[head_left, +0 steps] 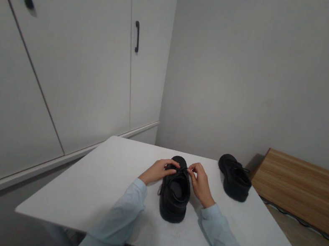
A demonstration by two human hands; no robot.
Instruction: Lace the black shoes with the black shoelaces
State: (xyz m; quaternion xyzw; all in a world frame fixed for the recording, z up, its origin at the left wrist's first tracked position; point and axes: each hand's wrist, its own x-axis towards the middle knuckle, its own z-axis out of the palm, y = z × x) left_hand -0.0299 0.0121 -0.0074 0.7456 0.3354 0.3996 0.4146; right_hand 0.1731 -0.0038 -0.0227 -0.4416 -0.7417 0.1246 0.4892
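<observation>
A black lace-up shoe (173, 203) stands upright on the white table, its heel towards me and its toe pointing away. Both my hands are at its laces (183, 170), near the top of the tongue. My left hand (160, 170) comes in from the left, thumb and fingers pinched on the shoelace. From the right, my right hand (199, 182) pinches the lace too, fingertips close to the knot area. A loose lace end hangs down the shoe's left side. The exact shape of the lace between my fingertips is too small to tell.
A second black shoe (235, 178) stands near the table's right edge. The white table (102, 184) has its far edge near the grey wall. White cabinets (98, 64) with dark handles line the left. A wood-grain board or box (305, 190) stands beyond the table on the right.
</observation>
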